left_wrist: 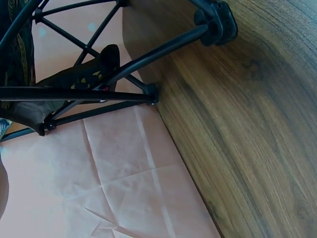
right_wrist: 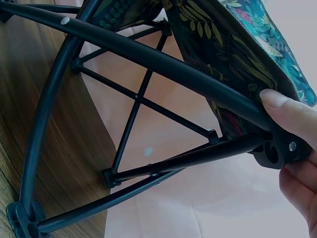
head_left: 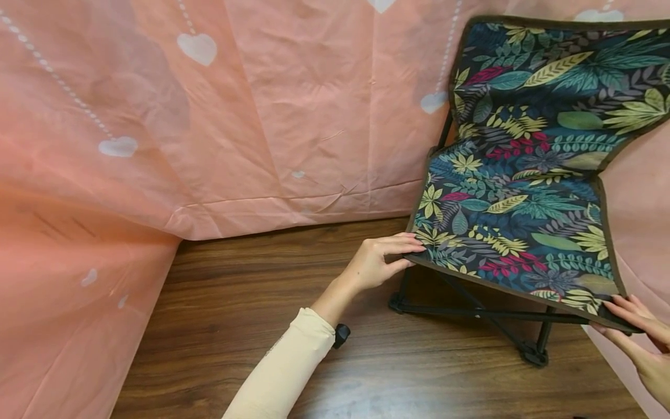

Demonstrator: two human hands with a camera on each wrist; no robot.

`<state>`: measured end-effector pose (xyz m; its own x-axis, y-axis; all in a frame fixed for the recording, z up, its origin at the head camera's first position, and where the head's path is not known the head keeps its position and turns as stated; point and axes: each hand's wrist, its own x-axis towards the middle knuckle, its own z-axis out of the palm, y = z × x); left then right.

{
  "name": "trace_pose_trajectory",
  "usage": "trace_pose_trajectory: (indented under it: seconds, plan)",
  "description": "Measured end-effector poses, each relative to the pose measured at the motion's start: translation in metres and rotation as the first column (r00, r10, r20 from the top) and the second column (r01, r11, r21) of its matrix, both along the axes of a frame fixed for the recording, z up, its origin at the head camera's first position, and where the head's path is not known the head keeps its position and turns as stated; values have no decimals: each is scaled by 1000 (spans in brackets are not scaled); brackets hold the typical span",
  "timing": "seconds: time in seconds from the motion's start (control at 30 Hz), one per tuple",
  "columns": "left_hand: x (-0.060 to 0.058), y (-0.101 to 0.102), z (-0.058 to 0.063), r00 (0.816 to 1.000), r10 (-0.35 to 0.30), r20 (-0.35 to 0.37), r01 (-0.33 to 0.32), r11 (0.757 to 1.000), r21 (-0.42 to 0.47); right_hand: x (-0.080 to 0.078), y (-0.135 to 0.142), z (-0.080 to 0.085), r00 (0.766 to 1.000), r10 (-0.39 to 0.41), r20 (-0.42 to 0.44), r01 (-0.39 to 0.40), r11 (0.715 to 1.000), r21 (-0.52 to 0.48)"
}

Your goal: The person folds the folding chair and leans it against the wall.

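A folding camping chair (head_left: 515, 203) with a dark leaf-print fabric and brown edging stands unfolded at the right in the head view. My left hand (head_left: 379, 260) grips the front left corner of its seat, fingers on top and thumb beneath. At the front right corner my right hand (head_left: 641, 337) holds the seat's edge. The right wrist view shows that thumb (right_wrist: 275, 101) beside a black plastic joint (right_wrist: 277, 148) of the frame. Crossed black tubes (right_wrist: 137, 99) spread under the seat. In the left wrist view, the chair's foot (left_wrist: 220, 25) appears near the wooden floor.
Pink cloth (head_left: 309, 116) printed with white hearts hangs behind the chair and along the left. The dark wooden floor (head_left: 251, 302) lies beneath. A small black object (head_left: 342, 336) shows beside my left sleeve (head_left: 285, 369).
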<state>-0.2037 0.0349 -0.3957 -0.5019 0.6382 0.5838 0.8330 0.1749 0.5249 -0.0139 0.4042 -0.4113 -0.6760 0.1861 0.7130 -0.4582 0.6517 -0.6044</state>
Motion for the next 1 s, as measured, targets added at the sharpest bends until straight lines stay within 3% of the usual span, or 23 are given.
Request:
trace_pose_trajectory:
  seconds: [0.4, 0.77, 1.0]
  plan:
    - [0, 1, -2, 999, 22, -44, -22, 1000, -14, 2, -4, 1, 1000, 27, -13, -28, 998, -50]
    - [0, 3, -4, 999, 22, -40, -21, 1000, 16, 1, -3, -1, 999, 41, -24, -43, 995, -85]
    - [1, 1, -5, 999, 8, -51, -6, 999, 35, 1, -2, 2, 1000, -13, -8, 13, 999, -42]
